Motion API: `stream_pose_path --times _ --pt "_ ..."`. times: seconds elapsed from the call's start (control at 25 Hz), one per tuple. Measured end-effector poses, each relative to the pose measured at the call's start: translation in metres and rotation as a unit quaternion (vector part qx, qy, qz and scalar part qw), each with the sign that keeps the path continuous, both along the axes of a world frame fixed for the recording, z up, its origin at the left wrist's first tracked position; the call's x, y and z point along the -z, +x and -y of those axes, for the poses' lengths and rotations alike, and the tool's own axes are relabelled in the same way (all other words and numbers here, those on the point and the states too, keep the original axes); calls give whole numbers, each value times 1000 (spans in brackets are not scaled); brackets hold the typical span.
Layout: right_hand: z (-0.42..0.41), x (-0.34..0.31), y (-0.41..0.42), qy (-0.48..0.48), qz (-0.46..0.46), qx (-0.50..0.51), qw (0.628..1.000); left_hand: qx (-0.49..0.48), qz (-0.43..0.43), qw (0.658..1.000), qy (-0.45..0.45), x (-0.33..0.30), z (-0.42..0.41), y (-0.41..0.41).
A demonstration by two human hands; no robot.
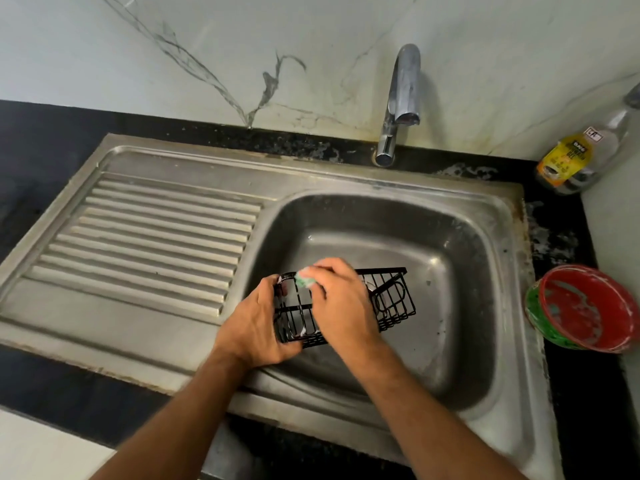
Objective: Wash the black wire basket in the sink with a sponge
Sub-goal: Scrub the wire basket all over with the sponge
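basket (391,299) black | sponge (304,279) green | tub (588,306) red | wall (207,46) grey-veined white

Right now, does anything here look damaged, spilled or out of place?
Nothing spilled or askew. The left hand grips the black wire basket over the sink while the right hand rubs the sponge on it. Only white crusty staining marks the counter.

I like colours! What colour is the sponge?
Green, the sponge in the right hand, head view.
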State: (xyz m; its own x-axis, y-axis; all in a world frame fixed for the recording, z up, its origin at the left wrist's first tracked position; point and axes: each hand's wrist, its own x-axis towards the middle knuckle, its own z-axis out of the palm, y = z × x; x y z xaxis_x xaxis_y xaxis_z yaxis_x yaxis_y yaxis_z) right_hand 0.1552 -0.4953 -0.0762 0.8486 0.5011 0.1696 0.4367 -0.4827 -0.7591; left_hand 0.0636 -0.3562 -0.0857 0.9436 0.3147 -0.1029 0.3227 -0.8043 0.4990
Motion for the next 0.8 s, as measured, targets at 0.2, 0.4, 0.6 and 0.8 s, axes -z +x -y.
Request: stream_pose_path --times 0.2,0.4,0.6,0.8 --pt "12 8 17 -44 103 -16 994 9 -4 1000 2 2 -2 0" --pt "83 43 67 -144 -71 148 976 18 -1 1000 -1 4 -5 1" --pt "51 32 52 -111 -58 95 988 19 7 1000 -12 2 -5 1" --pt "31 23 46 -82 -52 52 994 17 13 1000 -19 1 -5 2"
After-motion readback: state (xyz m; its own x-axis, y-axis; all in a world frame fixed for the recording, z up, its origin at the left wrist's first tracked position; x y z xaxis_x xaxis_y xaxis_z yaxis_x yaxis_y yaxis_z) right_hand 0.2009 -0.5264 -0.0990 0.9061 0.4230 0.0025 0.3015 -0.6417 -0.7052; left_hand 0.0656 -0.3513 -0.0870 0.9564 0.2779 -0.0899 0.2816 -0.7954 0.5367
